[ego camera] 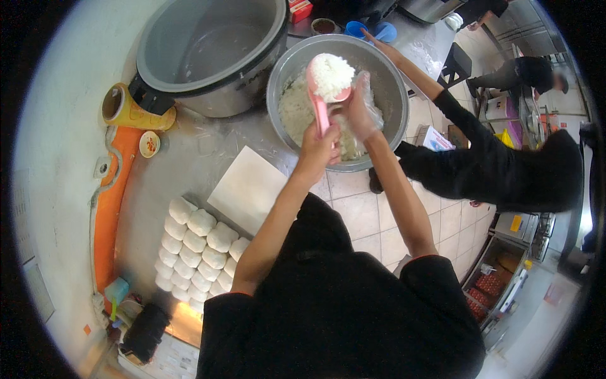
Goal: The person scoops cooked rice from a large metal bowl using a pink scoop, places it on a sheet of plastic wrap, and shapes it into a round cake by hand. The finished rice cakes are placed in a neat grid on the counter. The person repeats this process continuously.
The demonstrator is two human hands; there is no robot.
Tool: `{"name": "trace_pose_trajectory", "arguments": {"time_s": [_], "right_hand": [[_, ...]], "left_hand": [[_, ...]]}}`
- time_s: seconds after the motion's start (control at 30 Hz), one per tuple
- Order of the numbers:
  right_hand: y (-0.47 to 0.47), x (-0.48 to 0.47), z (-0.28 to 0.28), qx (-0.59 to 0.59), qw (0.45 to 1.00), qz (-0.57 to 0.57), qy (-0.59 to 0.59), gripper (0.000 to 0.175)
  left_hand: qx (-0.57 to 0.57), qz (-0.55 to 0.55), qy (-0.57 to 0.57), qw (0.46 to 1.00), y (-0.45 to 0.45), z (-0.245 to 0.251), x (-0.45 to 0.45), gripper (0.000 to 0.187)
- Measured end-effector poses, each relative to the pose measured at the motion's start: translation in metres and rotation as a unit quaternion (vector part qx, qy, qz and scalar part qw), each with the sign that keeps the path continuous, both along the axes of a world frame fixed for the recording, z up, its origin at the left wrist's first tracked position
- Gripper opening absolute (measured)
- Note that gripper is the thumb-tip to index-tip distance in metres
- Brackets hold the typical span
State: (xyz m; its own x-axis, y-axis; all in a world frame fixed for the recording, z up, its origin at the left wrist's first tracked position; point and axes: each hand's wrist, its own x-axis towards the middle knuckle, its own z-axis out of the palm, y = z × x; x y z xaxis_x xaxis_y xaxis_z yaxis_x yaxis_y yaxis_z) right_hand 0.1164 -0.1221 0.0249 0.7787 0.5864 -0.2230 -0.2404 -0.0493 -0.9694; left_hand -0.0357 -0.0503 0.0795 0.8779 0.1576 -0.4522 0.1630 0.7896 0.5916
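My left hand grips the handle of a pink plastic scoop, its bowl heaped with white rice. Close to the scoop's right side, my right hand wears a clear plastic glove; its fingers point up near the scoop's rim, and whether they touch it is hard to tell. Both hands are over a large round metal pot that holds more rice. At the lower left, rows of white wrapped bundles lie on the steel table, beside a stack of white paper sheets.
A large rice cooker pot stands at the upper left, near a yellow container and a small bowl. A co-worker's arm reaches past the pot's right side towards a blue cup. Another person is farther back.
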Motion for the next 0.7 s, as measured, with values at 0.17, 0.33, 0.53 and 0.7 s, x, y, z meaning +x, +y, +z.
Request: {"name": "trace_pose_trajectory", "arguments": {"time_s": [0.17, 0.33, 0.53, 0.7], "right_hand": [[-0.029, 0.022, -0.034, -0.518, 0.752, 0.18, -0.365, 0.04], [-0.053, 0.006, -0.087, -0.499, 0.745, 0.12, -0.425, 0.048], [-0.069, -0.005, -0.066, -0.478, 0.713, 0.219, -0.464, 0.042], [-0.052, -0.014, -0.029, -0.524, 0.741, 0.142, -0.395, 0.036]], "left_hand": [[0.061, -0.017, 0.03, 0.998, 0.031, 0.006, -0.005, 0.014], [0.055, -0.005, 0.037, 0.998, 0.041, 0.011, -0.002, 0.017], [0.013, -0.023, 0.028, 0.999, 0.051, 0.003, 0.007, 0.019], [0.015, -0.022, 0.038, 0.999, 0.051, 0.001, 0.01, 0.016]]}}
